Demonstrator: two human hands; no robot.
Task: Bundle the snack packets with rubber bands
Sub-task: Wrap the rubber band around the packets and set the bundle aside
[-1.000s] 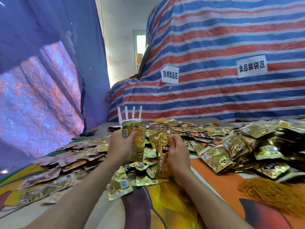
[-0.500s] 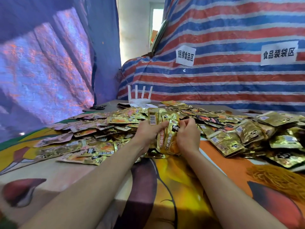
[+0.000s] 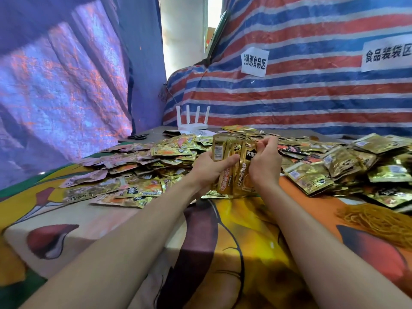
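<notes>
Gold foil shines on a small stack of packets [image 3: 245, 175] held upright at the middle of the view, just above the patterned tablecloth [image 3: 240, 253]. The left hand [image 3: 207, 169] grips the stack from its nine o'clock side, with the thumb laid across the front packet and the fingers curled behind. The right hand [image 3: 266, 168] holds it from the three o'clock side, its fingers [image 3: 268, 142] bent over the top edge of the packets. Both hands are clamped on the same stack and close together, and the bare forearms reach in from six o'clock.

Loose packets [image 3: 138, 192] cover the cloth around the hands, lying flat and overlapping at nine o'clock and heaped thicker at three o'clock. A tangle of yellow-orange rubber bands [image 3: 379, 221] lies on the cloth at four o'clock, well apart from the hands and near the right edge of the view.

Behind the packets, at about eleven o'clock, stands a white router [image 3: 192, 126] with four upright antennas. Black scissors [image 3: 138, 136] lie at ten o'clock near the far edge of the table. A red, white and blue striped tarp [image 3: 312, 97] hangs from twelve to three o'clock and carries two paper signs [image 3: 254, 61] with printed characters. A blue tarp [image 3: 55, 85] fills the side from nine to eleven o'clock.
</notes>
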